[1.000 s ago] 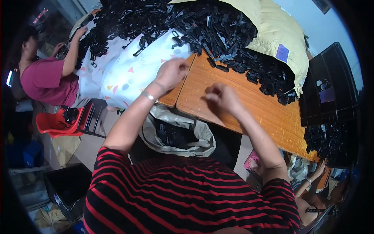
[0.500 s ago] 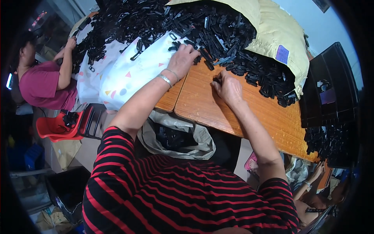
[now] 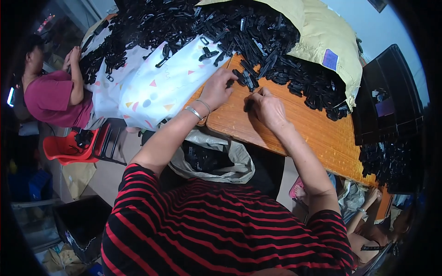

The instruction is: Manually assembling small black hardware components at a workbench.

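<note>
My left hand (image 3: 218, 90) is bent over the wooden table (image 3: 237, 120), its fingers closed round a small black plastic piece (image 3: 229, 83) that mostly hides in the grip. To its right, my right hand (image 3: 270, 108) pinches another dark piece (image 3: 248, 106) between thumb and fingers just above the wood. A few loose black pieces (image 3: 248, 81) lie just beyond both hands, at the front of a large heap of black plastic pieces (image 3: 184, 20). The kind of these parts is too small to make out.
A yellowish sack (image 3: 317, 39) spills pieces at the back right. White patterned cloth (image 3: 152, 87) covers the left part. An open woven sack (image 3: 241, 168) hangs below the table edge. Black bins (image 3: 389, 96) stand right. A co-worker (image 3: 55, 94) sits left; another person's arm (image 3: 363, 211) shows lower right.
My left hand has drawn back from the heap toward me, now holding a piece. My right hand has shifted slightly nearer to me. The co-worker's hands have come together.
</note>
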